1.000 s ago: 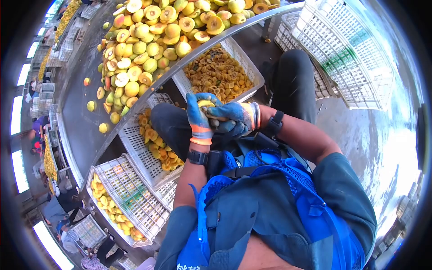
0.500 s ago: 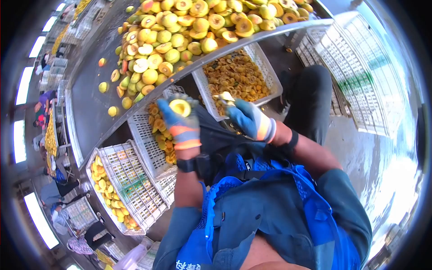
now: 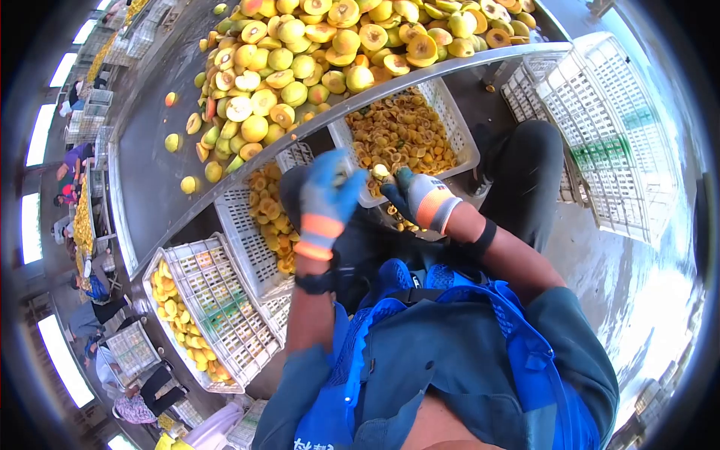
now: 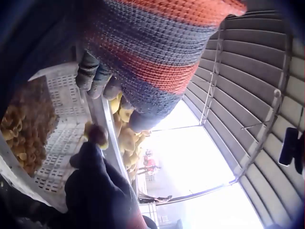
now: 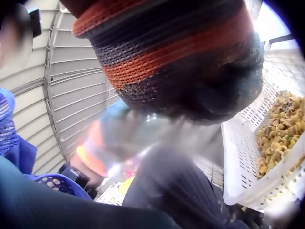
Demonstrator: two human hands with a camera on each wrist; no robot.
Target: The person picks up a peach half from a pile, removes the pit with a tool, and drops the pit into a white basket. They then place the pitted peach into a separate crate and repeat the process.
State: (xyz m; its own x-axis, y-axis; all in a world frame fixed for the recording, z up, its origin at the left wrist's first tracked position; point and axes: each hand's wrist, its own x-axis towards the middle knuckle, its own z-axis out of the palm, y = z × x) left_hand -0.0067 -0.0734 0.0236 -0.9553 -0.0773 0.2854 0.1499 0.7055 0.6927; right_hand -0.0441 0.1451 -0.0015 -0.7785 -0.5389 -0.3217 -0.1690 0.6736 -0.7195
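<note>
In the head view the gloved left hand (image 3: 326,196) is raised over the lap, blurred, its fingers spread and bent, with no fruit visible in it. To its right, the gloved right hand (image 3: 426,201) pinches a small pale yellow piece (image 3: 381,171) at its fingertips, near the close rim of a white crate (image 3: 466,154) of brown-yellow pieces. The left wrist view shows the left glove (image 4: 143,62) above, and the other hand's dark fingers pinching a small blurred piece (image 4: 98,136). In the right wrist view the right glove (image 5: 190,67) hides its own fingertips.
Halved yellow fruit (image 3: 300,67) is heaped on a metal table (image 3: 142,165) with a raised edge. A crate (image 3: 244,232) of cut fruit stands left of the lap, another tilted crate (image 3: 217,300) beyond it. Stacked white crates (image 3: 600,135) stand at the right; people work far left.
Over the last second the hands have parted. The halved fruit seen in the left hand half a second ago no longer shows there; that hand has moved right and up, nearer the right hand.
</note>
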